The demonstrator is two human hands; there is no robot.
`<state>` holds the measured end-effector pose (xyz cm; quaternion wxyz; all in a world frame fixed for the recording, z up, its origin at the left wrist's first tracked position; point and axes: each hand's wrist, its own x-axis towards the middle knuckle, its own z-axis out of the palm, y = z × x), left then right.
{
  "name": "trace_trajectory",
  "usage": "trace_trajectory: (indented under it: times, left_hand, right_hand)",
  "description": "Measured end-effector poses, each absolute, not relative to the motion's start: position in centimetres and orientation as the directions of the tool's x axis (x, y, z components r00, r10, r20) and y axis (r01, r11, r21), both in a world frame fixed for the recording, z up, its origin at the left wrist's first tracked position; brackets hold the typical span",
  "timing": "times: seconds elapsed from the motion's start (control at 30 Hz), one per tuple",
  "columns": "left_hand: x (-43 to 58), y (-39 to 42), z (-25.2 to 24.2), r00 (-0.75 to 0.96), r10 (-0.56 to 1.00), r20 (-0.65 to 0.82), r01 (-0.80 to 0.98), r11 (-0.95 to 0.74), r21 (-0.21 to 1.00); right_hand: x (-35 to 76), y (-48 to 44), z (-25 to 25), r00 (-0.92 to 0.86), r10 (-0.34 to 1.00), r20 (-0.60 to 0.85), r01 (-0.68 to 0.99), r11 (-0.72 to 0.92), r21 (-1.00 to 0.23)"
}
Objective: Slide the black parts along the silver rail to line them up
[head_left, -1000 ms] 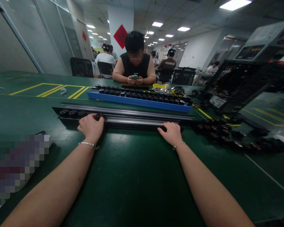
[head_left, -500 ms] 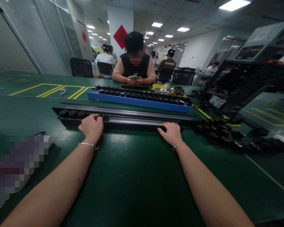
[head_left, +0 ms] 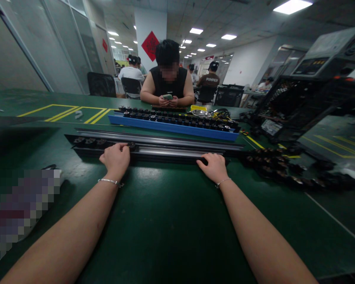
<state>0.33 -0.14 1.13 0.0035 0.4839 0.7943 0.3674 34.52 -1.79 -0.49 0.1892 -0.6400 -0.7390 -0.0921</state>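
Long black metal rail with silvery channel (head_left: 171,151) lies crosswise on green tabletop (head_left: 165,217), this side of long blue tray (head_left: 177,130). Hands apart: left hand (head_left: 116,157) at small round black part (head_left: 131,146) in channel, right hand (head_left: 215,163) on rail's near edge; can't tell how firmly either grips.

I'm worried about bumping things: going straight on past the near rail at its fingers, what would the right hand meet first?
Probably the far rail, lying just beyond the near rail that the right hand touches; the blue tray comes after. Depth is hard to judge here.
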Motion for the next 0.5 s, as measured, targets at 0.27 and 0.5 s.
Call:
trace_trajectory:
  times: [0.27,0.5]
  left_hand:
    - [0.8,-0.43,1.41,-0.504,0.789,0.352,0.786,0.251,0.564]
    - [1.25,-0.47,1.48,-0.441,0.818,0.368,0.82,0.201,0.537]
  right_hand:
    - [34.48,-1.85,-0.41,-0.109,0.911,0.398,0.981,0.163,-0.104]
    - [34.39,-1.91,-0.3,-0.101,0.917,0.386,0.981,0.156,-0.114]
